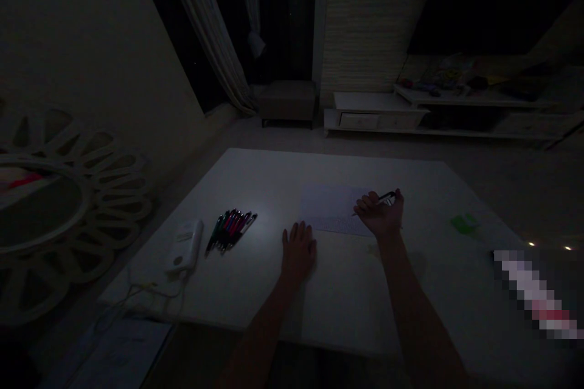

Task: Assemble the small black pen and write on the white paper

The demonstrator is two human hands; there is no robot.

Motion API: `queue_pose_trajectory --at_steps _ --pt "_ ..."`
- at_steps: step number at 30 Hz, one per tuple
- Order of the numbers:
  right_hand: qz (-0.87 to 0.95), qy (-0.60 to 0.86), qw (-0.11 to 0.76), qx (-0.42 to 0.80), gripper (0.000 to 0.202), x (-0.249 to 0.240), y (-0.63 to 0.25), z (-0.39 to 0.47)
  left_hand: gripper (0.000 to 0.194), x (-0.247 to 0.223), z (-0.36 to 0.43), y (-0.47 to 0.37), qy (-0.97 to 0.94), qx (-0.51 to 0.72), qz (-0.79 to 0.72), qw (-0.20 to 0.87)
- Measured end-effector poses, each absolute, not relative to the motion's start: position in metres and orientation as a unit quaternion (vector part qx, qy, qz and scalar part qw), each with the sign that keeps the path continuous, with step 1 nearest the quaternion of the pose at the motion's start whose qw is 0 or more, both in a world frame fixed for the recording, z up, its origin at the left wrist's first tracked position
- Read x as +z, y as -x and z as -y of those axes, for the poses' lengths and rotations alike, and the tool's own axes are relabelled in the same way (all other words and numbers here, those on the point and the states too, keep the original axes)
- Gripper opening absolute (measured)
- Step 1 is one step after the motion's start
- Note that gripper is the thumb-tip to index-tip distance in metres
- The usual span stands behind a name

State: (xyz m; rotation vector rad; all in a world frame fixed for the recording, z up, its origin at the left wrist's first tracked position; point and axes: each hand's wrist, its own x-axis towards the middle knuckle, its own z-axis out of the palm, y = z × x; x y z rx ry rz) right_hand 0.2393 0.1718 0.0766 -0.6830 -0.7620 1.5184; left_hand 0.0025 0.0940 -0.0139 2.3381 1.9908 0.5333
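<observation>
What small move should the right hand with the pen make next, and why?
Probably lower the pen tip onto the sheet of paper. The right hand grips the pen at the sheet's right edge, with the tip aimed toward the paper. The left hand lies flat on the table at the sheet's near left corner, perhaps steadying it; the dim light hides whether it touches.

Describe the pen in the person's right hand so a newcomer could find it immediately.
On the white table, find the sheet of paper at its centre. The right hand at its right edge grips a dark pen, the only one apart from the pen bundle lying far left.
</observation>
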Motion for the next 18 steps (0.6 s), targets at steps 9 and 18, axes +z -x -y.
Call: queue_pose_trajectory --at_steps 9,18 --pt "0.327 0.29 0.611 0.66 0.058 0.061 -0.24 -0.204 0.045 -0.015 -0.096 -0.002 -0.75 0.158 -0.641 0.019" --pt "0.399 0.51 0.537 0.541 0.051 0.007 -0.217 -0.234 0.046 -0.013 -0.096 -0.004 -0.751 0.141 -0.645 0.006"
